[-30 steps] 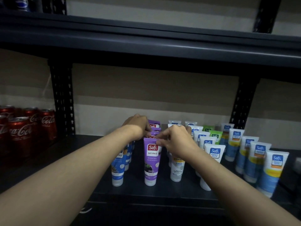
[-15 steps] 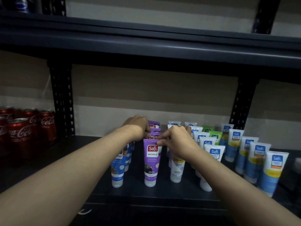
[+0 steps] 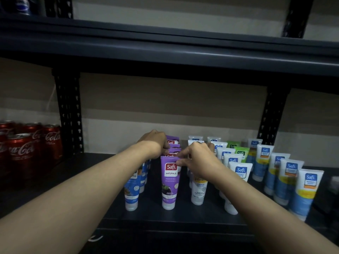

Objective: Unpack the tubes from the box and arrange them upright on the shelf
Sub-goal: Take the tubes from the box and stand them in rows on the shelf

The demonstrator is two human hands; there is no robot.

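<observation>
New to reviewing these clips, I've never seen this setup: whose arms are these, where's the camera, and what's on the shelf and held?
No machine here: these are a person's bare arms, filmed by a camera worn on the head, looking forward and down. The hands are the grips. On the dark shelf stand rows of Safi tubes; Coca-Cola cans stand left. The left grip curls onto the rear purple tubes; the right grip pinches the top of the front purple tube.
</observation>
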